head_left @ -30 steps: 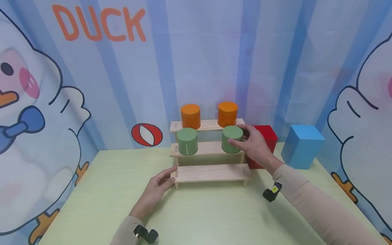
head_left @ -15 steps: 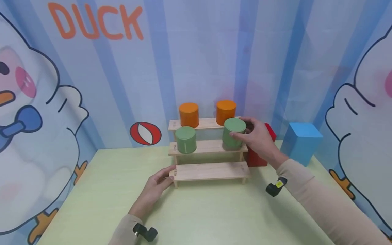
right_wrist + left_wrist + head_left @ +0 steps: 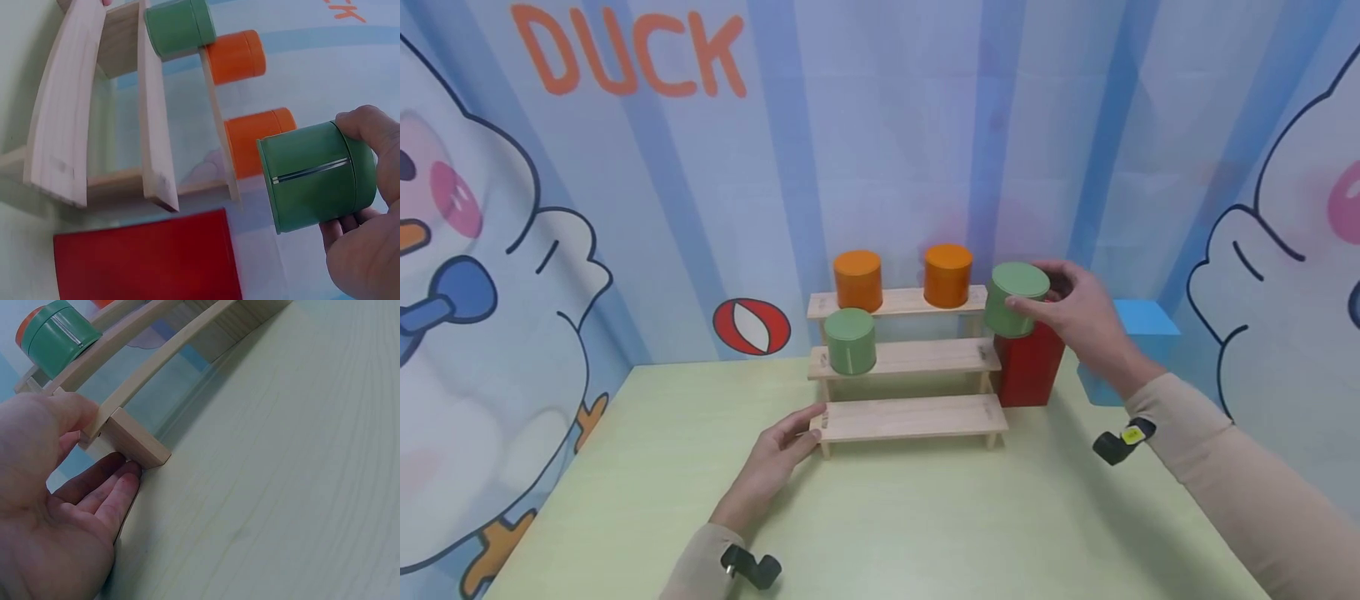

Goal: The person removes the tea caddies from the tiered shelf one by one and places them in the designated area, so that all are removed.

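My right hand holds a green round tin between thumb and fingers, in the air above a red block. The tin's shiny side seam shows in the right wrist view. My left hand grips the left end of the lowest step of a wooden stepped shelf; in the left wrist view its fingertips lie against the leg. A second green tin stands at the left of the middle step. Two orange tins, a left one and a right one, stand on the top step.
A light blue block stands at the right, partly hidden behind my right hand and wrist. The pale table runs back to a blue striped backdrop with duck drawings.
My right hand has lifted the green tin off the right side of the middle step and carried it up and to the right. The left hand stays at the shelf.
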`<action>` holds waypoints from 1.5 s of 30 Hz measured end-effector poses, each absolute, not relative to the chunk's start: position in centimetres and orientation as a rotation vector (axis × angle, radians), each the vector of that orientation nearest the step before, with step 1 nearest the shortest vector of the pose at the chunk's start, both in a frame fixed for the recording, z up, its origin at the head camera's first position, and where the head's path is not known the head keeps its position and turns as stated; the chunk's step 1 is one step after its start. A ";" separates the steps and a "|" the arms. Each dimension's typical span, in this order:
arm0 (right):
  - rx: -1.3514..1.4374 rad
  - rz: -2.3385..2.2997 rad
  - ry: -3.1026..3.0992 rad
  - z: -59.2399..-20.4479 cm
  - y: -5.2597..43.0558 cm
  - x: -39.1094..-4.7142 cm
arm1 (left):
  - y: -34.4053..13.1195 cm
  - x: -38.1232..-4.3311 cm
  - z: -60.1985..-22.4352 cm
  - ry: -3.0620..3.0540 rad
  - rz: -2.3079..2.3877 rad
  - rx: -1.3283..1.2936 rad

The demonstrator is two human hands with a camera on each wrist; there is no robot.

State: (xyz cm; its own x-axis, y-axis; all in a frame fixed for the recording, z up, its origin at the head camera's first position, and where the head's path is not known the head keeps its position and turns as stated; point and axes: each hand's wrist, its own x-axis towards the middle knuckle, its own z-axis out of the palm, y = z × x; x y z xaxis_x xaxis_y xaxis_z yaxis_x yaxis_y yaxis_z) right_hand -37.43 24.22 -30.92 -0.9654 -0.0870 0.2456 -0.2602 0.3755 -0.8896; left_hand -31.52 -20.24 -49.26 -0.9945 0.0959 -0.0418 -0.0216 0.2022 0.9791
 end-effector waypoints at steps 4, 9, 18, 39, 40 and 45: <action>0.270 1.586 -2.473 -30.6 25.8 -37.3 | -20.2 -31.5 -49.3 2.368 1.918 0.069; 0.225 1.516 -2.465 -30.5 27.9 -37.1 | -20.2 -31.5 -49.4 2.379 1.908 0.056; 0.139 1.417 -2.502 -29.6 31.8 -35.9 | -20.2 -31.6 -49.4 2.378 1.904 0.054; -0.047 1.250 -2.586 -32.6 38.4 -32.9 | -20.4 -31.7 -49.1 2.348 1.910 0.062; -0.044 1.248 -2.582 -32.8 38.6 -32.8 | -20.4 -31.7 -49.2 2.346 1.912 0.063; -0.028 1.247 -2.573 -34.2 39.7 -32.2 | -20.3 -31.8 -49.4 2.345 1.911 0.066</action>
